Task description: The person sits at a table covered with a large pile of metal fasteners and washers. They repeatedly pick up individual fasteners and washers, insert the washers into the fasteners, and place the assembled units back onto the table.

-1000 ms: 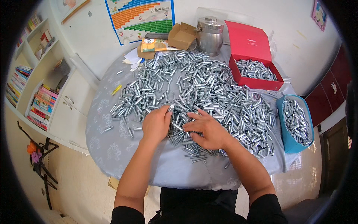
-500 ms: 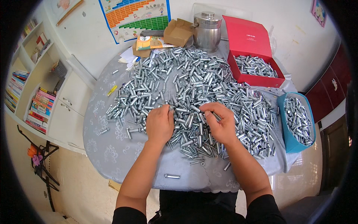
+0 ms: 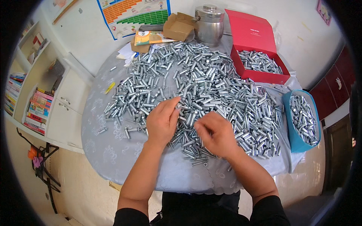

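Observation:
A wide heap of silvery expansion bolts with sleeves (image 3: 211,84) covers much of the table. Over its near-middle part, my left hand (image 3: 162,121) has thumb and forefinger close together at a bit of metal; whether that piece is gripped or lies behind is unclear. Just to the right, my right hand (image 3: 218,135) hovers above the heap with its fingers curled in. Its fingertips are partly hidden, so anything in them does not show. The two hands are apart.
A red lidded box (image 3: 264,77) and a teal bin (image 3: 296,137), both full of bolts, stand at the right. At the back are a steel pot (image 3: 209,28), an open cardboard box (image 3: 178,27) and papers. A yellow tool (image 3: 110,87) lies left on the grey tablecloth (image 3: 100,147).
My right hand has moved left and nearer to me, its fingers curling in. The left hand has tilted slightly right. A single bolt seen near the table's front edge is gone from there.

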Action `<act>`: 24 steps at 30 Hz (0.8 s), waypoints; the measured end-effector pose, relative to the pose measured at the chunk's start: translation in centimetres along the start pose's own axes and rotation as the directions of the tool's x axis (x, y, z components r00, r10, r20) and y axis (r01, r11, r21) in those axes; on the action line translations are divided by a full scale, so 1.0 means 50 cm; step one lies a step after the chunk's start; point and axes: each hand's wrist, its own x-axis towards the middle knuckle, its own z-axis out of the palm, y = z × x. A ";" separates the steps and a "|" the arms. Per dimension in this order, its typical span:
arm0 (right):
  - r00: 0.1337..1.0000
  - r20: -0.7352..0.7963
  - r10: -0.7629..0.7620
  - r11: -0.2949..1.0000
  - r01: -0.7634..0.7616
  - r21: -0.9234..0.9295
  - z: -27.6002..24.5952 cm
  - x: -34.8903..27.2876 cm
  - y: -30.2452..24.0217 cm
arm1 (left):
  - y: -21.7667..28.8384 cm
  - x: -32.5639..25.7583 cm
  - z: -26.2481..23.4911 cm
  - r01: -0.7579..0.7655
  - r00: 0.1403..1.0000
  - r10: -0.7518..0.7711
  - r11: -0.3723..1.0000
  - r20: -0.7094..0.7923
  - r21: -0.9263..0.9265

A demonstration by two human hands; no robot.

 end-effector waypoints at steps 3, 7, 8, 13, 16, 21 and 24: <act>0.966 -0.072 0.248 0.948 -0.226 0.225 -0.010 0.022 0.031 | 0.042 0.024 -0.012 -0.057 0.972 0.041 0.996 0.230 0.062; 0.942 -0.026 0.334 0.894 -0.308 0.326 -0.022 0.036 0.058 | 0.085 0.054 -0.004 -0.111 0.938 0.112 0.994 0.328 -0.022; 0.950 -0.025 0.311 0.916 -0.293 0.276 -0.024 0.031 0.065 | 0.070 0.049 0.009 -0.142 0.938 0.144 0.989 0.315 -0.029; 0.932 0.043 0.359 0.861 -0.348 0.371 -0.023 0.024 0.069 | 0.056 0.023 0.040 -0.082 0.945 0.103 0.993 0.311 -0.081; 0.893 0.070 0.445 0.786 -0.427 0.447 -0.026 0.026 0.065 | 0.054 0.014 0.048 0.150 0.961 -0.073 0.948 0.266 -0.280; 0.837 0.094 0.539 0.716 -0.514 0.472 -0.040 0.023 0.063 | 0.044 -0.005 0.035 0.450 0.877 -0.270 0.754 0.399 -0.479; 0.852 0.094 0.515 0.724 -0.491 0.485 -0.037 0.018 0.070 | 0.050 -0.004 0.040 0.593 0.803 -0.368 0.566 0.468 -0.573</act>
